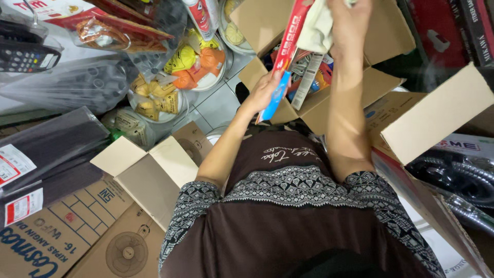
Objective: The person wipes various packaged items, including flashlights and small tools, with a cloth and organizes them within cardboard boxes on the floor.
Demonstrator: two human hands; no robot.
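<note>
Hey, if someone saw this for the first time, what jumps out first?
The left hand gripping a long red and blue packet at top centre, over an open cardboard box crammed with packaged goods. The right hand holds a pale cloth beside it, with more cartons at lower left.

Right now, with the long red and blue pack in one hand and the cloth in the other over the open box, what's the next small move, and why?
Probably draw the cloth down along the long red and blue pack. The left hand grips the pack's lower blue end and holds it tilted above the open cardboard box, while the right hand presses the cloth against its upper red part.
</note>
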